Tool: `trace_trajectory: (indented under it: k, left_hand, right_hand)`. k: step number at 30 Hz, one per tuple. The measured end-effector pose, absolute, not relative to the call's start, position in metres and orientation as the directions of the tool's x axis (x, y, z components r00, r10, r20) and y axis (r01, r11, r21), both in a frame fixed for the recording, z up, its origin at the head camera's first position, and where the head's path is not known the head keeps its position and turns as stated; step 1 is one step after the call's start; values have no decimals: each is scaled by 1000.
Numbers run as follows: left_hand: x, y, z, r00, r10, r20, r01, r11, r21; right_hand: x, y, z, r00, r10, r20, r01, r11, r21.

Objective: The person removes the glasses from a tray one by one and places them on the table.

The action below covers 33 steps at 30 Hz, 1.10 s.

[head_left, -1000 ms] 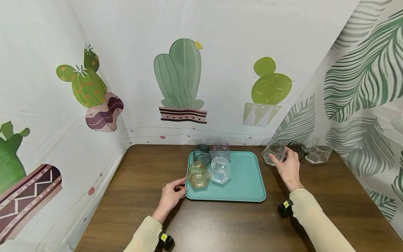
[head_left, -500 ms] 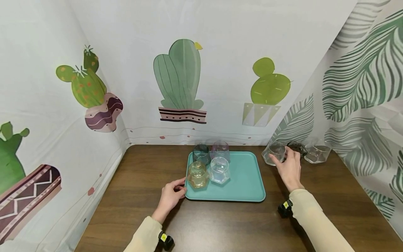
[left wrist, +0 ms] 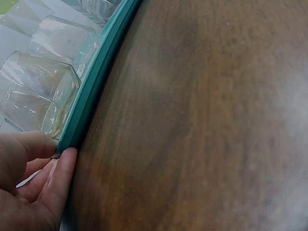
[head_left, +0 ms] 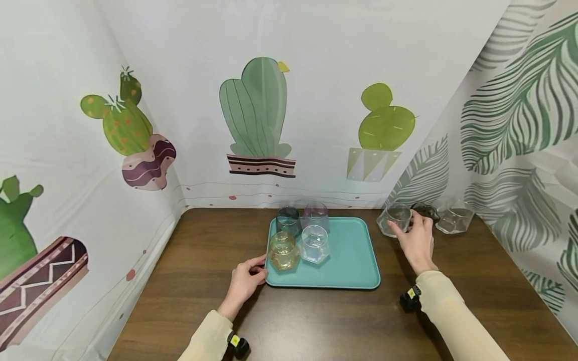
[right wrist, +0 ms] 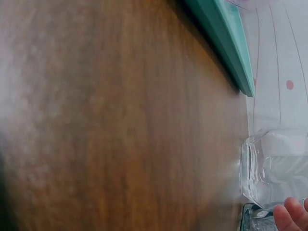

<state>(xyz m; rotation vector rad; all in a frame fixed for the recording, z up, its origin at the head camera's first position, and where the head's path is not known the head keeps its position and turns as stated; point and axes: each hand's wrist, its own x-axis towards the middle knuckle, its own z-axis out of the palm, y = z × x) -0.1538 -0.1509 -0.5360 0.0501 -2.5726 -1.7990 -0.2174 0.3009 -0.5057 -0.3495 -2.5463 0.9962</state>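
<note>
Right fingers (right wrist: pixel 294 212) grip a clear glass (head_left: pixel 392 217), left fingers (left wrist: pixel 60 179) a tray (head_left: pixel 348 255) of four glasses (head_left: pixel 315 245)

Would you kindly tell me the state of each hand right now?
Left hand: holding the teal tray by its left edge.
Right hand: holding a clear glass beside the tray.

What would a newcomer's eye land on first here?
Probably the green cactus print on the white backdrop behind the brown wood-grained table. Below it, a teal rectangular tray bears four faceted glass tumblers, grouped toward its left. The left hand pinches the tray's left edge, while the right hand grips a clear faceted glass tumbler right of the tray.
</note>
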Motion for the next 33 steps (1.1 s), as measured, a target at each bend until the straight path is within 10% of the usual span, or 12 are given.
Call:
trace_trajectory:
  k: [33]
  left_hand:
    - [-154, -153, -537, -1000, -17, 4, -2, 339, 941]
  right_hand:
    - [-184, 260, -486, -860, 207, 466, -198, 706, -680]
